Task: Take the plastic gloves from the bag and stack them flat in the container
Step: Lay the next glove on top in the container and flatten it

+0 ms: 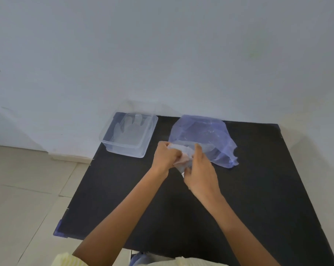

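A clear plastic container [112,145] stands at the back left of the black table, with at least one see-through glove [128,129] lying flat inside. A bluish plastic bag [202,131] slumps at the back middle, its mouth facing me. Just in front of the bag, my left hand [166,155] and my right hand [200,173] both grip a crumpled clear glove [183,153] between them, a little above the table.
The black table [258,189] ends against a white wall behind the container and bag. Beige floor tiles [24,189] lie past its left edge. Pale yellow sleeves show at the bottom of the view.
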